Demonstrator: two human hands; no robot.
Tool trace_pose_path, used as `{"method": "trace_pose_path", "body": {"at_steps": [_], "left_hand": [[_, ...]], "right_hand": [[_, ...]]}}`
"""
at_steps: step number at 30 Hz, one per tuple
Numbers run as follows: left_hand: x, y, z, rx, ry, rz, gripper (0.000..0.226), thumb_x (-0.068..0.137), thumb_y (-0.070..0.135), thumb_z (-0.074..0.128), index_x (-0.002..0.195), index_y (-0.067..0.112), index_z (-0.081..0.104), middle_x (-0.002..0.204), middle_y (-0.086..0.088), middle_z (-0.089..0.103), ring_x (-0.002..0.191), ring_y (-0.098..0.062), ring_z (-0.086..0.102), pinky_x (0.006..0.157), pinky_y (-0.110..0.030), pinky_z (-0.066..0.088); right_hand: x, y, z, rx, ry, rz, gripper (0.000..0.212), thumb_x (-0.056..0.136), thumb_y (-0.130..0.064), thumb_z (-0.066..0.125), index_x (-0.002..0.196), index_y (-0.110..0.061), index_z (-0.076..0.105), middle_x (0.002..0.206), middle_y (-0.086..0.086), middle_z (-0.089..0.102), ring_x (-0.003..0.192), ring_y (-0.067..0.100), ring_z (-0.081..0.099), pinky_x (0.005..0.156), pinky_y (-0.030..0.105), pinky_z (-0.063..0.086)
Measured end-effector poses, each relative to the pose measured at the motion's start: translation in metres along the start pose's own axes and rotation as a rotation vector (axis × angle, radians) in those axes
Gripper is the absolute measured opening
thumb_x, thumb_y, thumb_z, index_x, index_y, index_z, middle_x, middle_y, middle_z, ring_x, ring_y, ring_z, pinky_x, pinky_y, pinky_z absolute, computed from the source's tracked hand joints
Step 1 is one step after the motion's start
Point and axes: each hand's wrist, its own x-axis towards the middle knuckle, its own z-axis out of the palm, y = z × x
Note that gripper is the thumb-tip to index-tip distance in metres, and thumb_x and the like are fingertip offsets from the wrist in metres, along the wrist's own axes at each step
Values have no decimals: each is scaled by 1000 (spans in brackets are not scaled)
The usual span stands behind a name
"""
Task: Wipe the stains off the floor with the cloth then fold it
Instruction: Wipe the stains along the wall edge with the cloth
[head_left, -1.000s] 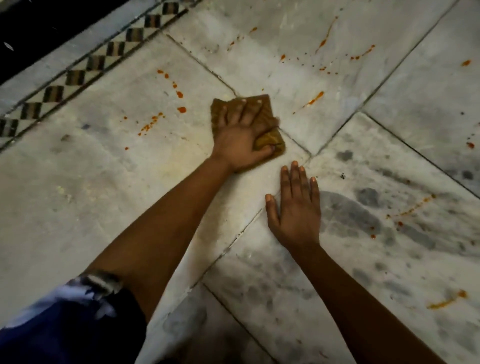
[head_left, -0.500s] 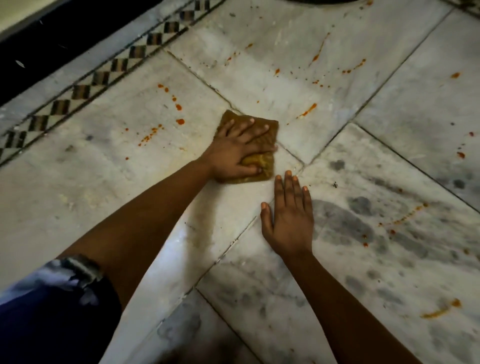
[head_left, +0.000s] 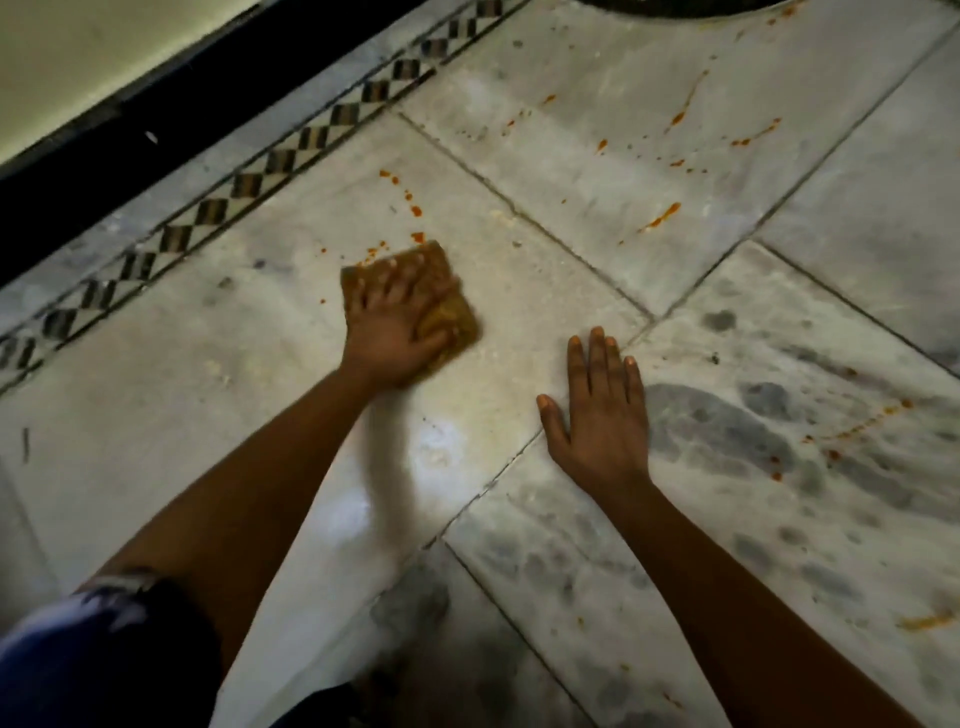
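Observation:
A brown folded cloth lies flat on the marble floor, and my left hand presses down on it with spread fingers, blurred by motion. Orange stains dot the tile just beyond the cloth's far edge. More orange streaks mark the tile further right, and others sit on the grey-veined tile at the right. My right hand rests flat on the floor, fingers together, holding nothing.
A checkered border strip runs diagonally at the upper left, with a black skirting and pale wall behind it. A dark round object's edge shows at the top. My blue sleeve fills the lower left corner.
My left hand has slid the cloth to the left, away from the tile joint and onto the orange spots on the left tile. My right hand has stayed planted.

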Motion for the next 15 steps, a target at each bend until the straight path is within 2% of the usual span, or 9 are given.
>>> {"method": "trace_pose_path", "body": {"at_steps": [2, 3, 7, 9, 11, 15], "left_hand": [[22, -3, -9, -42, -39, -176, 73, 72, 69, 28, 142, 48, 25, 158, 3, 12, 144, -32, 7, 112, -52, 4], [26, 1, -10, -37, -45, -177, 71, 73, 68, 29, 141, 49, 26, 158, 3, 11, 144, -33, 6, 112, -53, 2], [-17, 7, 7, 24, 15, 108, 68, 76, 67, 28, 141, 47, 28, 157, -1, 19, 143, -32, 12, 110, -54, 4], [-40, -14, 10, 22, 39, 160, 66, 77, 66, 31, 141, 47, 28, 155, 0, 24, 142, -31, 17, 110, -53, 9], [-40, -41, 5, 10, 69, 52, 66, 77, 66, 32, 140, 48, 27, 155, 0, 25, 142, -30, 18, 110, -52, 11], [3, -55, -10, -49, 48, -257, 65, 77, 68, 30, 139, 50, 30, 158, 5, 14, 145, -27, 6, 112, -51, 2]], "right_hand": [[8, -12, 0, 8, -2, -46, 68, 92, -46, 27, 146, -4, 27, 153, 20, 24, 142, 31, 22, 115, 41, 8], [13, -18, 1, 14, -2, -59, 67, 93, -46, 27, 146, -4, 27, 153, 19, 23, 142, 31, 22, 115, 41, 7], [32, -31, 5, 15, -1, -69, 68, 92, -45, 23, 146, -5, 26, 153, 19, 23, 142, 30, 21, 115, 40, 6], [39, -30, 11, 3, -25, -90, 69, 92, -47, 20, 147, -7, 22, 155, 17, 19, 143, 30, 17, 116, 40, 5], [42, -27, 16, -8, -49, -113, 70, 91, -50, 17, 149, -10, 18, 156, 16, 14, 144, 29, 13, 116, 39, 4], [41, -24, 15, -26, -31, -115, 70, 92, -51, 19, 149, -11, 18, 156, 15, 14, 145, 27, 13, 116, 37, 3]]}}
